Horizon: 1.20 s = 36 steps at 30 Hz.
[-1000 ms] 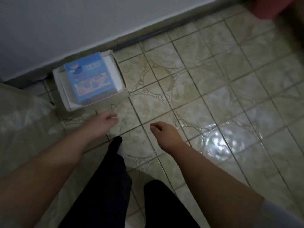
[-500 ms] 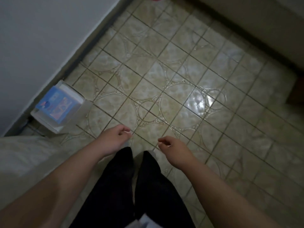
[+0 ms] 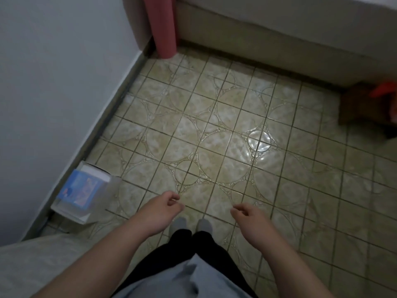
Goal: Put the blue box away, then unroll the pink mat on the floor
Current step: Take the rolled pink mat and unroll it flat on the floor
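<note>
Blue cardboard marks the blue box (image 3: 79, 188), which is seen lying flat inside a shallow white tray (image 3: 71, 214) on the floor at the near left, pushed up against the skirting of the pale wall (image 3: 49, 87). Its printed top face is turned upward, though the print is too blurred to be read. The pink mat (image 3: 162, 24) is found rolled up and standing upright in the far left corner, where the wall meets a long low beige base (image 3: 268, 48) running along the far side; its lower end rests on the tiles, and its top is cut off by the frame. The two are kept well apart by a wide stretch of glossy beige tiled floor (image 3: 214, 130), on which a bright reflection is caught right of centre.

Both forearms are held out over the floor in the near part of the scene. The left hand (image 3: 160, 209) is seen with fingers loosely curled and nothing held in its grip; it hangs near the tray but apart from it. The right hand (image 3: 250, 215) is likewise loosely curled and holds nothing. Between them, two feet in grey socks (image 3: 191, 224) and dark trousers are visible below. A pale bulky shape (image 3: 32, 263) fills the near left corner, and a brown wooden object (image 3: 361, 106) with something orange on it is set at the far right
</note>
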{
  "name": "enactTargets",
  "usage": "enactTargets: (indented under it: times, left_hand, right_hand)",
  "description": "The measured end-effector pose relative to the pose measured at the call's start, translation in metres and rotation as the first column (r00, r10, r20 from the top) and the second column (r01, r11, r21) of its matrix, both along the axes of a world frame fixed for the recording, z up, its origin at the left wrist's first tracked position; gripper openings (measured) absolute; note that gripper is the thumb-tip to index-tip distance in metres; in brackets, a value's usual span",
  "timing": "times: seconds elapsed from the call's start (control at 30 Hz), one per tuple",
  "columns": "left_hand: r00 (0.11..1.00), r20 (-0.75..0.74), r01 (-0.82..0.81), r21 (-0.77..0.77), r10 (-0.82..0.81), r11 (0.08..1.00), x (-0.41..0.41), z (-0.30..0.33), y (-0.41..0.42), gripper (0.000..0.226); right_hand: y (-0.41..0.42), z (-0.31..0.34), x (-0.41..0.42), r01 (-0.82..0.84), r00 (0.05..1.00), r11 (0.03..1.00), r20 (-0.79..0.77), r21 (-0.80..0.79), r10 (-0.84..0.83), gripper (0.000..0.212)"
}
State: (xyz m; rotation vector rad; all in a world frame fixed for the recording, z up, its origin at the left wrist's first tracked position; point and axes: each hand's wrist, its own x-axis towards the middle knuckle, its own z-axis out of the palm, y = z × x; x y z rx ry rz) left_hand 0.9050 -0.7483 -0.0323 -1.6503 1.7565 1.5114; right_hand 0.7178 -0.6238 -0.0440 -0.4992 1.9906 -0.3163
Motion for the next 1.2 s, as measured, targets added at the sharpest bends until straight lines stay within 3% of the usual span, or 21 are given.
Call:
enactTargets:
  times: [0.33,0.6,0.8,1.2]
  left_hand:
    - [0.994,-0.003,-0.109,-0.062,0.109,0.992,-0.024,0.012,-0.032,0.042]
    - [0.962,-0.02,-0.272,-0.045,0.272,0.961,-0.018,0.007,-0.083,0.042]
    - [0.949,-0.008,-0.314,-0.048,0.314,0.948,-0.011,0.004,-0.179,0.047]
    - [0.975,-0.037,-0.222,-0.154,0.219,0.963,-0.079,0.025,-0.419,0.048]
  right_hand:
    - [-0.048,0.015,-0.034,-0.081,0.99,0.996,-0.118,-0.046,0.075,0.041]
    - [-0.15,0.028,-0.048,-0.199,0.971,0.975,-0.156,-0.097,0.183,0.043]
    - [-0.263,0.031,-0.047,-0.245,0.961,0.957,-0.174,-0.157,0.217,0.046]
    - [-0.411,0.03,-0.095,-0.091,0.986,0.992,-0.148,-0.087,0.077,0.041]
